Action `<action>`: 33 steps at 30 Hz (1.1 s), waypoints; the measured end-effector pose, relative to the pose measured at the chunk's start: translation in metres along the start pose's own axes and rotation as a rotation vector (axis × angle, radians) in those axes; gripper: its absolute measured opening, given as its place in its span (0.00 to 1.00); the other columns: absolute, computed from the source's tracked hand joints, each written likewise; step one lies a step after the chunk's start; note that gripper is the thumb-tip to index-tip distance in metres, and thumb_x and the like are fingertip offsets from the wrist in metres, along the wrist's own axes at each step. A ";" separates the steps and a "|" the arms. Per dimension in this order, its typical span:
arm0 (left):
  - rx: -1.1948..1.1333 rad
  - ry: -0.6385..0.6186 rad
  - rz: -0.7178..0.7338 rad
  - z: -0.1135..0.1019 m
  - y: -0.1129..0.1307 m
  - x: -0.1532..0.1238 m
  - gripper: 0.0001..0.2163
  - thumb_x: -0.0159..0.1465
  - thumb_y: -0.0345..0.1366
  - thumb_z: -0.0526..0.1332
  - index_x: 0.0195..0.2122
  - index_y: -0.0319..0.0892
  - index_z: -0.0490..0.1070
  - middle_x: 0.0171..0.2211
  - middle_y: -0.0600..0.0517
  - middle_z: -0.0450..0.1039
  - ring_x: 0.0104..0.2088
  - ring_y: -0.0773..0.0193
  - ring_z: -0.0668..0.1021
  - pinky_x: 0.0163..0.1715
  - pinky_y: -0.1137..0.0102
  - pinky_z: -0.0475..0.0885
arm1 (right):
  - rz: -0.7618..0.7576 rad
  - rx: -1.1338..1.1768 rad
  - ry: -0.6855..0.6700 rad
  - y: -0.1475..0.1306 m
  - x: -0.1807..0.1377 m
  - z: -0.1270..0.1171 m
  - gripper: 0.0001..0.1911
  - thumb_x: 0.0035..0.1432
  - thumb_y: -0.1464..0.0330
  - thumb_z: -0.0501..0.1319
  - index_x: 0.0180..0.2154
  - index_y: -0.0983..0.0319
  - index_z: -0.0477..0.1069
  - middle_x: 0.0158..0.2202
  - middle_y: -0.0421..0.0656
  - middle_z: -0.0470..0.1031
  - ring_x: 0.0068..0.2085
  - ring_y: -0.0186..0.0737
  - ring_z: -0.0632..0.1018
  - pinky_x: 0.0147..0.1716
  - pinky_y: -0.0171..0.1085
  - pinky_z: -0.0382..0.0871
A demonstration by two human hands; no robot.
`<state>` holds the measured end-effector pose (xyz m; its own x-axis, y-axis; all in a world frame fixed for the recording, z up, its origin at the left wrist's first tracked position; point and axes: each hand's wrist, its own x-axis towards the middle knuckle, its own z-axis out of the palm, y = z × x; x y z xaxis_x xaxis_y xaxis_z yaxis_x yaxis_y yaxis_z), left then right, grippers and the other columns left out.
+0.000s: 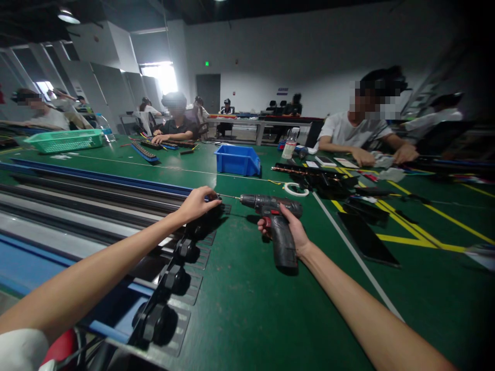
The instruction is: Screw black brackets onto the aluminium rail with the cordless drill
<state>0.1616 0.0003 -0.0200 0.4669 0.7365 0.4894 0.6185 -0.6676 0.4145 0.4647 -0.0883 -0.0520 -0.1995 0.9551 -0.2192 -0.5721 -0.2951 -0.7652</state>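
My right hand [292,229] is wrapped round the grip of a black cordless drill [284,237] with a red trigger. Its long thin bit [230,196] points left, toward the far end of a row of long rails [77,206]. At that end my left hand [201,203] rests with bent fingers near the bit's tip; whether the fingertips pinch a small part there cannot be made out. Along the rails' near ends run black end pieces with large black knobs [176,278] and slotted grey plates [178,330].
A blue bin [237,159] stands beyond the drill, with a white ring of tape [296,189] to its right. Black parts [325,178] and a dark flat panel [367,239] lie at right. A green basket [64,140] sits far left. Co-workers [359,123] sit across the green table [240,309].
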 end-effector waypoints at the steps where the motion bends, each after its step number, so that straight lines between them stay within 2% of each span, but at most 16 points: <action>1: 0.001 0.000 0.001 0.001 0.000 0.000 0.13 0.63 0.46 0.62 0.38 0.41 0.76 0.38 0.48 0.77 0.40 0.58 0.77 0.41 0.66 0.69 | 0.005 -0.002 0.001 0.000 0.000 0.000 0.27 0.65 0.52 0.55 0.43 0.72 0.74 0.33 0.54 0.80 0.31 0.44 0.81 0.28 0.38 0.77; 12: 0.001 -0.014 0.013 0.006 -0.008 0.000 0.08 0.66 0.38 0.58 0.38 0.40 0.74 0.37 0.48 0.76 0.38 0.59 0.77 0.38 0.68 0.69 | 0.063 -0.005 -0.003 -0.001 0.006 -0.005 0.25 0.65 0.54 0.55 0.41 0.70 0.74 0.31 0.52 0.79 0.31 0.44 0.81 0.29 0.39 0.77; 21: 0.010 -0.006 0.016 0.002 -0.007 -0.002 0.06 0.65 0.36 0.59 0.37 0.41 0.73 0.37 0.48 0.76 0.39 0.59 0.76 0.40 0.67 0.69 | 0.052 -0.031 0.002 -0.001 0.004 -0.004 0.28 0.66 0.53 0.53 0.42 0.74 0.74 0.33 0.57 0.79 0.31 0.46 0.81 0.29 0.39 0.77; 33: 0.063 0.014 0.098 0.002 -0.008 -0.004 0.03 0.63 0.32 0.59 0.36 0.40 0.72 0.35 0.48 0.73 0.38 0.59 0.75 0.38 0.67 0.68 | 0.060 -0.111 -0.134 -0.001 0.005 -0.010 0.28 0.68 0.53 0.50 0.43 0.71 0.75 0.35 0.54 0.80 0.35 0.44 0.81 0.34 0.36 0.77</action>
<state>0.1561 0.0029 -0.0270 0.5184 0.6665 0.5358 0.6092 -0.7275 0.3156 0.4720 -0.0832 -0.0578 -0.3389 0.9214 -0.1899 -0.4658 -0.3398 -0.8171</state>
